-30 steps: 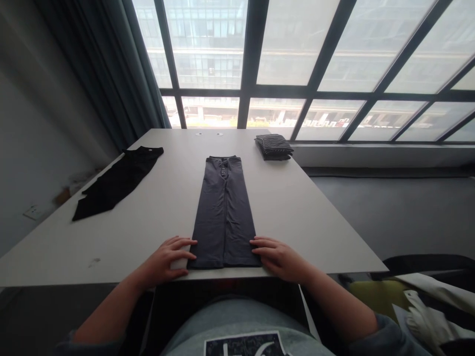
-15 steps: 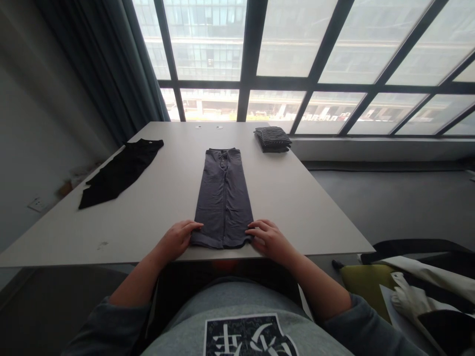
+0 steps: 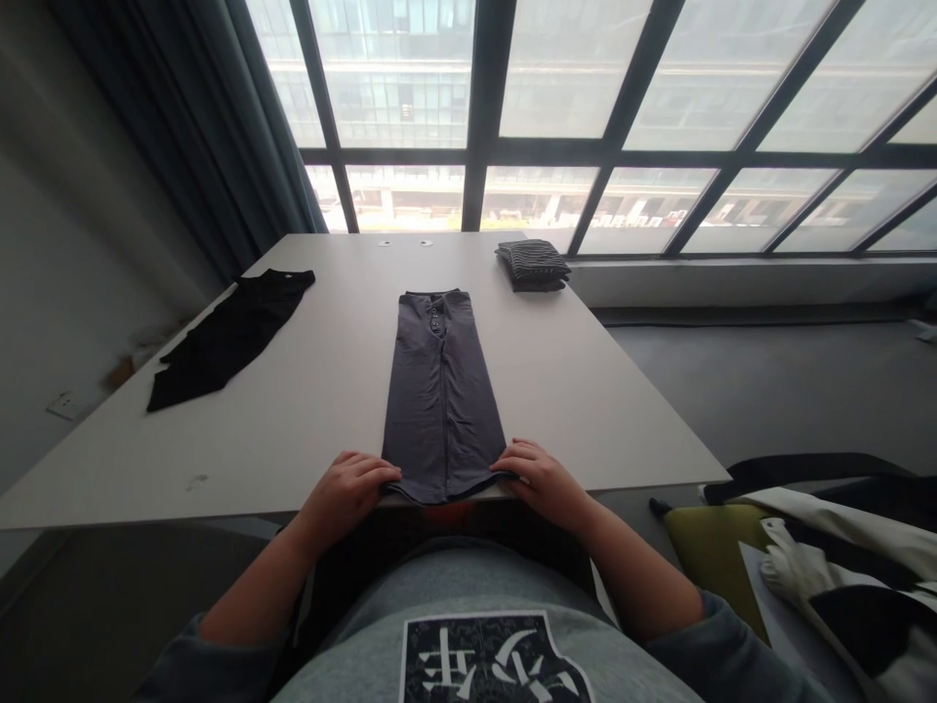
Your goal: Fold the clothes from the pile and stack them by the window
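Dark grey shorts or trousers (image 3: 444, 400) lie lengthwise on the white table (image 3: 329, 391), with the buttoned waist at the far end. Their lower hem hangs slightly past the table's front edge. My left hand (image 3: 349, 491) pinches the hem's left corner between thumb and fingers. At the right corner, my right hand (image 3: 543, 480) grips the hem in the same way. The cloth is flat, with light creases on its right half.
A black garment (image 3: 230, 337) lies spread at the table's left side. A folded striped bundle (image 3: 533, 266) rests near the far right corner. Right of the table stands a green chair (image 3: 713, 557) beside piled clothes (image 3: 864, 586). Windows and a curtain (image 3: 197, 127) are behind.
Both hands have closed on the hem corners and drawn the lower end of the grey garment toward me, so the hem now reaches past the table edge. The view has shifted slightly.
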The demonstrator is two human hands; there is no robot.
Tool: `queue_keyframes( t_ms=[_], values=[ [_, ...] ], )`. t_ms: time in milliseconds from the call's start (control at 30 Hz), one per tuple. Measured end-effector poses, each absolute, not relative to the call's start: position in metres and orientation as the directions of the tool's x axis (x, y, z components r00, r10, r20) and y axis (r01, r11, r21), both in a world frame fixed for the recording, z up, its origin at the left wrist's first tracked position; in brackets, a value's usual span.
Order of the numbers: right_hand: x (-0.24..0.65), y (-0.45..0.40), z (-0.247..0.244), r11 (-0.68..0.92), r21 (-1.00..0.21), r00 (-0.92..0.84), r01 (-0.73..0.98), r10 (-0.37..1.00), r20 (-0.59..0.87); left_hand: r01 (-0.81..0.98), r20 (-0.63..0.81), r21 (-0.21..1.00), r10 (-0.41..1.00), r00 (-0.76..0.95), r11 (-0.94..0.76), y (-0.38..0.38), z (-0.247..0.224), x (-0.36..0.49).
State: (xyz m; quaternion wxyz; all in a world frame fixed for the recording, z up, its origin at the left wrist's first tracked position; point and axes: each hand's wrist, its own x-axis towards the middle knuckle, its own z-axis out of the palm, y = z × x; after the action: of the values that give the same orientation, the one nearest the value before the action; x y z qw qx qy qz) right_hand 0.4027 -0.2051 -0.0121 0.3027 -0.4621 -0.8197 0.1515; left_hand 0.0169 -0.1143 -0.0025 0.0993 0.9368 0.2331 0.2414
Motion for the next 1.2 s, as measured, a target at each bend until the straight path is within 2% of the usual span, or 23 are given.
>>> queue_keyframes(
  t_ms=[200, 300, 433, 667, 867, 1000, 1200],
  values=[
    [0.413, -0.22, 0.003, 0.516, -0.619, -0.386, 0.592, 0.856, 0.344, 0.329, 0.394, 0.357, 0.46, 0.796, -0.874, -0.136, 0.018, 0.018],
    [0.416, -0.214, 0.017, 0.459, -0.656, -0.299, 0.599, 0.888, 0.349, 0.339, 0.416, 0.386, 0.49, 0.766, -0.858, -0.127, 0.031, 0.02],
    [0.416, -0.185, 0.036, 0.36, -0.723, -0.204, 0.589, 0.932, 0.298, 0.397, 0.442, 0.417, 0.564, 0.697, -0.817, -0.105, 0.052, 0.029],
    [0.423, -0.109, 0.039, 0.252, -0.812, -0.127, 0.526, 0.968, 0.218, 0.523, 0.365, 0.513, 0.724, 0.585, -0.681, -0.049, 0.073, 0.049],
    [0.436, -0.055, 0.024, 0.192, -0.69, -0.129, 0.698, 0.981, 0.143, 0.596, 0.281, 0.51, 0.775, 0.566, -0.62, 0.013, 0.043, 0.056],
    [0.436, -0.044, 0.008, 0.176, -0.605, -0.1, 0.777, 0.982, 0.158, 0.652, 0.203, 0.495, 0.806, 0.556, -0.574, 0.035, 0.01, 0.062],
    [0.434, -0.047, -0.008, 0.263, -0.586, -0.153, 0.766, 0.961, 0.231, 0.602, 0.285, 0.516, 0.785, 0.55, -0.609, 0.04, -0.013, 0.059]
  ],
)
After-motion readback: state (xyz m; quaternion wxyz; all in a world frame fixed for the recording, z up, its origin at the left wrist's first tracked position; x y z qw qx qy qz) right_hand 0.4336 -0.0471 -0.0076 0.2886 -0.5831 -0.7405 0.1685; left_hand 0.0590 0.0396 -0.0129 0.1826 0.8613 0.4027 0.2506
